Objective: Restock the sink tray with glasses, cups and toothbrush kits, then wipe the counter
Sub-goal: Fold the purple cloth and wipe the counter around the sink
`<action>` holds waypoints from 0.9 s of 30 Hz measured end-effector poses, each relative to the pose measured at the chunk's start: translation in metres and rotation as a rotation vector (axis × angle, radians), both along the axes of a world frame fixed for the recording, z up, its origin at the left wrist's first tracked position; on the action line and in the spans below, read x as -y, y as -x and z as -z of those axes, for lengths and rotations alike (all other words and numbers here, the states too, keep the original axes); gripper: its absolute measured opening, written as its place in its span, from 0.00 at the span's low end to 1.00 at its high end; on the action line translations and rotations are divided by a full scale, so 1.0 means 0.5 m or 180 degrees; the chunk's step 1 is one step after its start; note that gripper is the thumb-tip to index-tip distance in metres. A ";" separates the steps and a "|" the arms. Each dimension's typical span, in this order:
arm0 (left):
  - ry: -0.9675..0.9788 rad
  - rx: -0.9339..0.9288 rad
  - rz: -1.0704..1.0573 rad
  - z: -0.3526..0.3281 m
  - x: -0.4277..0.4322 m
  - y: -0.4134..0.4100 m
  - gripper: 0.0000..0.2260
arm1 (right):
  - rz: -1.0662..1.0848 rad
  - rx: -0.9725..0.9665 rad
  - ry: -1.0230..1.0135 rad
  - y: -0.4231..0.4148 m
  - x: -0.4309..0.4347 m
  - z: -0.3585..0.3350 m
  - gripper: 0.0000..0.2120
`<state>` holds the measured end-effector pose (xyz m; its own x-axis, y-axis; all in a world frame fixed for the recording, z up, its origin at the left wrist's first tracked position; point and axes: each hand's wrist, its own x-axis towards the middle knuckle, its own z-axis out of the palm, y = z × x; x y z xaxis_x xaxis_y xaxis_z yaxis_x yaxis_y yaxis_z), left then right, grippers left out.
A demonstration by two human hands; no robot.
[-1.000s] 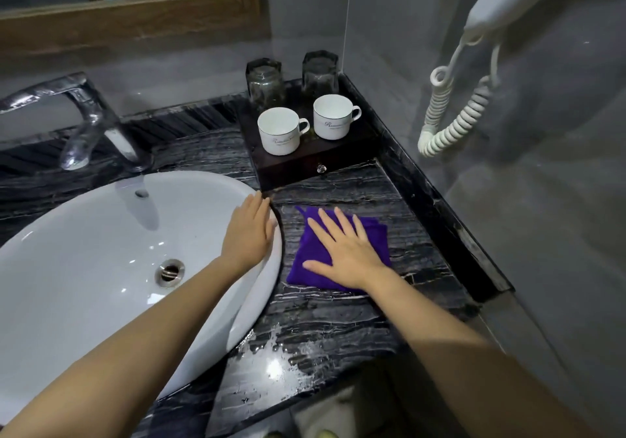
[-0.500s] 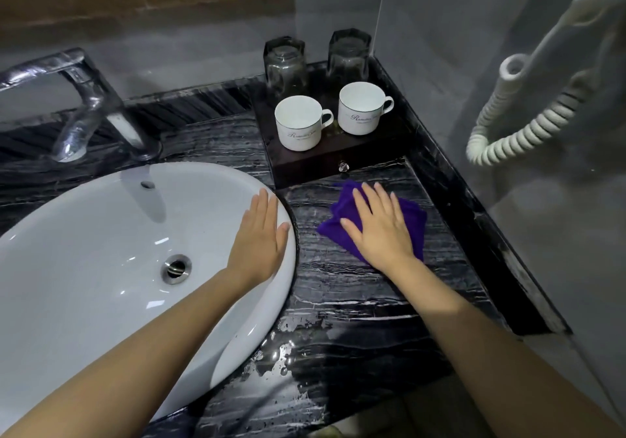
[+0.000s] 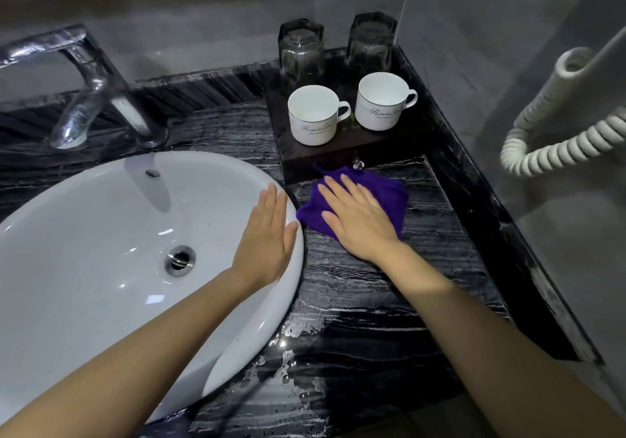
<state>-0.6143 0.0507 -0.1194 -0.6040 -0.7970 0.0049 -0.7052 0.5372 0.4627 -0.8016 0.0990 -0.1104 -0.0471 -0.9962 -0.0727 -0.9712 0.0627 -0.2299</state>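
Observation:
A purple cloth (image 3: 389, 197) lies on the black marble counter (image 3: 389, 288) just in front of the dark tray (image 3: 342, 155). My right hand (image 3: 359, 217) presses flat on the cloth, fingers spread. My left hand (image 3: 267, 238) rests flat on the right rim of the white sink (image 3: 101, 234), holding nothing. On the tray stand two white cups, one on the left (image 3: 313, 114) and one on the right (image 3: 382, 100), and behind them two upturned glasses, a left one (image 3: 299, 51) and a right one (image 3: 371, 43). No toothbrush kits are in view.
A chrome tap (image 3: 91, 92) stands behind the sink at the left. A coiled white cord (image 3: 559, 146) hangs at the right wall. Water drops glisten on the counter's front (image 3: 291, 363). The grey wall closes in the counter on the right.
My right hand has slid the cloth away from me up to the tray's front, then leftwards towards the sink. My left hand stays on the sink rim.

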 end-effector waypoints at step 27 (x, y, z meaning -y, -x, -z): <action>-0.0319 -0.0090 0.0670 0.003 -0.097 -0.071 0.37 | -0.0971 0.0124 -0.0175 -0.039 -0.158 -0.008 0.25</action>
